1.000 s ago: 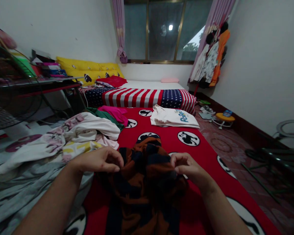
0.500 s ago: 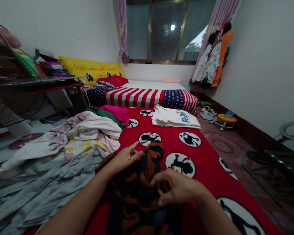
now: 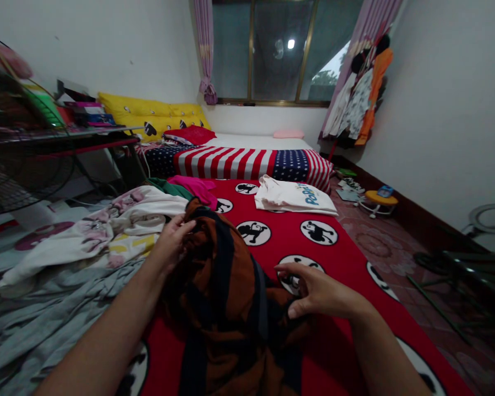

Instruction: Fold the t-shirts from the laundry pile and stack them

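A brown and dark-blue striped garment lies bunched in front of me on a red blanket printed with black-and-white monkey circles. My left hand grips the garment's upper left edge and lifts it. My right hand pinches the garment's lower right edge, thumb and fingers closed on the cloth. Both forearms reach in from the bottom of the view.
A heap of white, floral, green and pink clothes and a grey cloth lie to my left. A folded white T-shirt rests farther up the blanket. Beyond are a striped mattress, yellow pillows, a fan and a tiled floor.
My left hand has pulled the garment's edge up and to the left, spreading the cloth. My right hand has shifted right to the garment's other edge.
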`<state>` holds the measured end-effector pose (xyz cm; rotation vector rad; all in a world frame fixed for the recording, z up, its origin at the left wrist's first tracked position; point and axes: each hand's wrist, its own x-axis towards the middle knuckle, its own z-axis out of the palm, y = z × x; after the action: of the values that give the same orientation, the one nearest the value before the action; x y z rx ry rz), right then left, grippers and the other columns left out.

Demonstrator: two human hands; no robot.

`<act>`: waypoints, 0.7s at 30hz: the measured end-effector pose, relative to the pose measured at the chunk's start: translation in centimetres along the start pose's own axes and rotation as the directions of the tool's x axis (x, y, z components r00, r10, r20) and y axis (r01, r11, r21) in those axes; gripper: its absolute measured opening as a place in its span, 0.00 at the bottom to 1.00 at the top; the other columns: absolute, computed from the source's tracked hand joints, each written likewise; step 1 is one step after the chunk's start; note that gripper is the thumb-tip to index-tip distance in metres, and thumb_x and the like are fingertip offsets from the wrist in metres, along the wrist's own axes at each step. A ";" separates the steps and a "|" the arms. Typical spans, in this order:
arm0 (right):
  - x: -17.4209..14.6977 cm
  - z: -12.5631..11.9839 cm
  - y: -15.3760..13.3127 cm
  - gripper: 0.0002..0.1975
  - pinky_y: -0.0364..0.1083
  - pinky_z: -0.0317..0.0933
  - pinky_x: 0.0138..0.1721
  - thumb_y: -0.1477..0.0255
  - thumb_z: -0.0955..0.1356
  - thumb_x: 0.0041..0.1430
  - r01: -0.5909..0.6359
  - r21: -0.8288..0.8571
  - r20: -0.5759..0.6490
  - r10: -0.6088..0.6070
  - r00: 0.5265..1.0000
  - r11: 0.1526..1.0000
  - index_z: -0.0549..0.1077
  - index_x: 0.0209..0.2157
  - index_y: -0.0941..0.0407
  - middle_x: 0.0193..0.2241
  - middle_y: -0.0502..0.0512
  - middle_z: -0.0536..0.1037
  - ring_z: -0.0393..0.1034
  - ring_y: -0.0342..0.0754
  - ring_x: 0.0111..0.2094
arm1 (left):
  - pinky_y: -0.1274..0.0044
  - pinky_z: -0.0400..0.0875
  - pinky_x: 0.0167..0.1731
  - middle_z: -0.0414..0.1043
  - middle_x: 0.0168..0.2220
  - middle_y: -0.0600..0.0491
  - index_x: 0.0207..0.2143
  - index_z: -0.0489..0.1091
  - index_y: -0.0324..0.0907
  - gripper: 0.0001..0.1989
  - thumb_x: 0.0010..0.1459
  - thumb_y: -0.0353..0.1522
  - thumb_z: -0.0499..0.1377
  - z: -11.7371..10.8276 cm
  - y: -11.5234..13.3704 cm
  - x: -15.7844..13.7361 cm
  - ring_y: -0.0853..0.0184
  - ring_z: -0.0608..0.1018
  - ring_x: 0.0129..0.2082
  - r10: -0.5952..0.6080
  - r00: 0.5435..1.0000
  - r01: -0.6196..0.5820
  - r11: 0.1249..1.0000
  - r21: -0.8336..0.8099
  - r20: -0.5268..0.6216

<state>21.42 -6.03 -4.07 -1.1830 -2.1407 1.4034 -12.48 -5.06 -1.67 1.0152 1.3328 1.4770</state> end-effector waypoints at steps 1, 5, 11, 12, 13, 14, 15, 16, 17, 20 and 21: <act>0.0 0.1 0.0 0.42 0.41 0.59 0.31 0.61 0.79 0.35 0.003 -0.022 -0.002 -0.003 1.000 1.000 0.68 0.55 0.52 0.45 0.54 0.71 0.64 0.44 0.35 | 0.83 0.67 0.18 0.75 0.33 0.56 0.47 0.66 0.43 0.26 0.44 0.38 0.65 -0.4 0.2 0.2 0.70 0.77 0.24 0.033 0.998 -0.033 0.999 0.009 -0.054; 0.2 0.6 -0.8 0.40 0.41 0.58 0.31 0.60 0.78 0.36 0.036 -0.068 0.027 -0.034 0.999 0.997 0.69 0.55 0.51 0.42 0.53 0.72 0.63 0.44 0.33 | 0.83 0.66 0.16 0.75 0.38 0.53 0.47 0.66 0.43 0.29 0.41 0.37 0.67 -1.3 0.5 0.4 0.69 0.77 0.24 0.136 0.990 -0.133 0.987 0.091 -0.036; 0.3 1.5 -2.8 0.25 0.40 0.50 0.24 0.58 0.76 0.41 0.114 0.005 -0.089 -0.113 0.990 0.993 0.75 0.41 0.54 0.28 0.47 0.70 0.57 0.41 0.25 | 0.83 0.62 0.13 0.70 0.22 0.58 0.41 0.67 0.38 0.25 0.41 0.40 0.66 -1.4 0.9 0.2 0.71 0.71 0.15 0.210 0.978 -0.203 0.944 0.259 0.001; 0.2 1.7 -3.0 0.25 0.40 0.50 0.25 0.58 0.77 0.40 0.107 -0.011 -0.028 -0.107 0.994 0.994 0.75 0.39 0.54 0.28 0.47 0.71 0.60 0.42 0.26 | 0.82 0.63 0.13 0.70 0.22 0.57 0.41 0.68 0.38 0.24 0.41 0.40 0.66 -1.4 1.0 0.2 0.71 0.71 0.15 0.218 0.976 -0.207 0.936 0.285 -0.007; 0.1 2.0 -3.2 0.25 0.40 0.52 0.26 0.59 0.78 0.37 0.103 -0.067 0.030 -0.101 0.994 0.992 0.75 0.38 0.54 0.28 0.48 0.72 0.62 0.43 0.28 | 0.82 0.63 0.13 0.71 0.23 0.57 0.41 0.68 0.38 0.24 0.42 0.40 0.66 -1.4 1.1 0.2 0.71 0.71 0.16 0.223 0.975 -0.208 0.927 0.312 -0.012; 0.0 2.3 -3.3 0.26 0.41 0.53 0.28 0.60 0.78 0.34 0.107 -0.153 0.070 -0.097 0.993 0.983 0.76 0.38 0.54 0.30 0.48 0.74 0.64 0.45 0.30 | 0.82 0.63 0.13 0.71 0.24 0.56 0.41 0.68 0.38 0.25 0.42 0.41 0.66 -1.4 1.2 0.2 0.71 0.71 0.16 0.225 0.974 -0.207 0.919 0.337 -0.017; -0.1 2.6 -3.3 0.25 0.41 0.53 0.29 0.63 0.79 0.33 0.119 -0.253 0.087 -0.100 0.991 0.960 0.76 0.37 0.53 0.31 0.49 0.75 0.65 0.46 0.32 | 0.82 0.62 0.13 0.72 0.25 0.56 0.41 0.68 0.38 0.25 0.42 0.41 0.66 -1.5 1.3 0.2 0.70 0.72 0.16 0.220 0.975 -0.199 0.911 0.361 -0.017; -0.2 2.9 -3.4 0.22 0.42 0.53 0.30 0.66 0.78 0.34 0.133 -0.345 0.082 -0.112 0.990 0.929 0.76 0.36 0.53 0.31 0.49 0.75 0.66 0.46 0.32 | 0.82 0.62 0.13 0.73 0.26 0.55 0.41 0.69 0.38 0.25 0.41 0.42 0.66 -1.7 1.4 0.2 0.70 0.72 0.16 0.206 0.978 -0.187 0.903 0.387 -0.010; -0.2 3.1 -3.4 0.17 0.42 0.52 0.30 0.70 0.76 0.37 0.146 -0.413 0.066 -0.131 0.989 0.899 0.77 0.34 0.53 0.30 0.48 0.76 0.66 0.46 0.32 | 0.82 0.62 0.13 0.73 0.26 0.55 0.40 0.69 0.38 0.25 0.40 0.42 0.66 -1.9 1.6 0.1 0.70 0.71 0.16 0.179 0.984 -0.166 0.894 0.415 0.009; -0.1 3.1 -3.2 0.06 0.41 0.50 0.26 0.79 0.68 0.44 0.142 -0.400 0.018 -0.147 0.989 0.905 0.75 0.25 0.55 0.22 0.47 0.73 0.65 0.42 0.26 | 0.81 0.61 0.11 0.73 0.24 0.54 0.36 0.72 0.38 0.22 0.38 0.41 0.67 -2.4 2.1 -0.1 0.70 0.70 0.14 -0.026 0.992 -0.043 0.857 0.514 0.125; 0.1 2.8 -3.0 0.05 0.41 0.50 0.24 0.79 0.66 0.45 0.105 -0.322 -0.009 -0.113 0.994 0.941 0.74 0.24 0.55 0.20 0.47 0.72 0.64 0.41 0.24 | 0.81 0.62 0.11 0.73 0.23 0.54 0.34 0.72 0.38 0.21 0.37 0.40 0.67 -2.5 2.2 -0.1 0.70 0.70 0.13 -0.068 0.988 -0.018 0.845 0.534 0.142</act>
<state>18.15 -8.21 -2.80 -1.1614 -2.4404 1.0111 -15.01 -5.99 0.30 1.4261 1.6781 0.9884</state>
